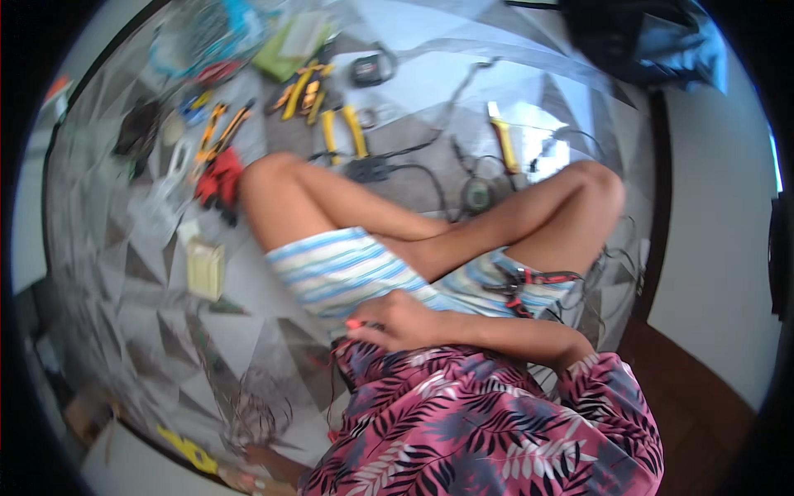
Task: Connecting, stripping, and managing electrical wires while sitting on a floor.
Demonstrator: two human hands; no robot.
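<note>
My right hand [399,321] rests over my lap, against the patterned shirt. Its fingers are closed around a small red-and-black object [357,324], mostly hidden, whose kind I cannot make out. At the lower left edge my left hand [248,478] is blurred and partly cut off, beside a long yellow object [188,450]; its fingers are unclear. Red-and-black-handled pliers [529,285] lie on my striped shorts, near the right forearm. A bundle of thin wires [260,413] lies on the floor just beyond the left hand.
Yellow-and-black pliers [304,93], yellow-handled pliers [343,132], a yellow-handled cutter [503,140] and black cables [413,161] lie ahead of my crossed legs. Left are a red-and-black item [219,183], a cream box [205,269] and plastic bags [157,207]. A dark bag [612,41] sits far right.
</note>
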